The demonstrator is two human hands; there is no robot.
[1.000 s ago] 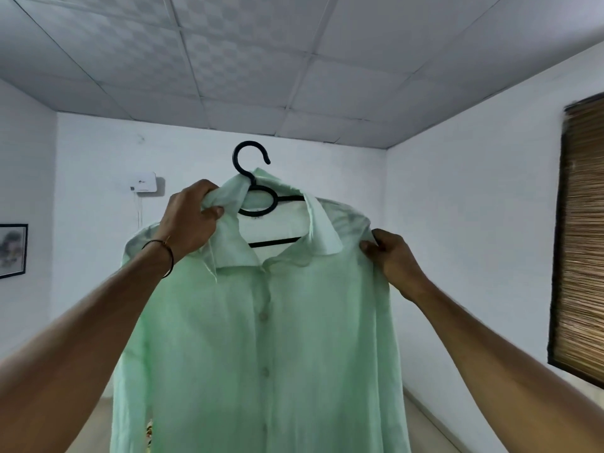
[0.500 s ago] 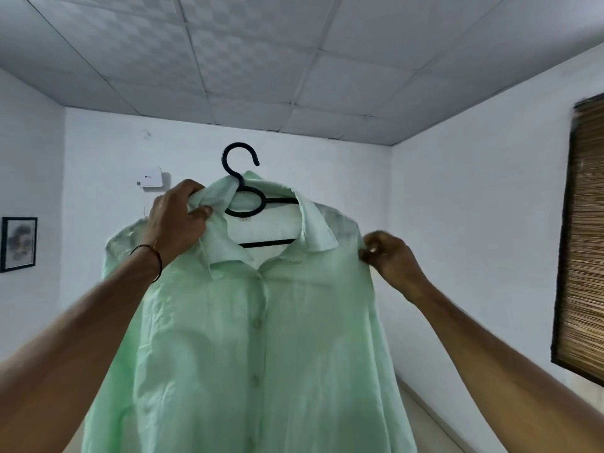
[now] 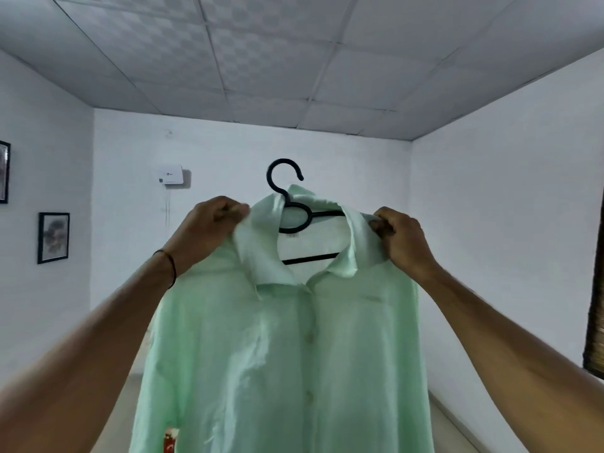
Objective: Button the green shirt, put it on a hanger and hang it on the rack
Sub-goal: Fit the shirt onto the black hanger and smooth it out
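Note:
A pale green shirt [image 3: 281, 354] hangs buttoned down the front on a black plastic hanger [image 3: 287, 197], held up in front of me at head height. The hanger's hook sticks up above the collar and its bar shows inside the neck opening. My left hand [image 3: 209, 227] grips the left side of the collar. At the right side of the collar and shoulder, my right hand [image 3: 398, 237] pinches the fabric. No rack is in view.
White walls and a tiled ceiling surround me. Two framed pictures [image 3: 52, 237] hang on the left wall and a small white box [image 3: 171, 174] on the far wall. A bamboo blind [image 3: 596, 322] covers a window at the right edge.
My right hand has moved up from the shoulder to the right collar edge. The shirt and hanger shifted right and lower in view as my head turned.

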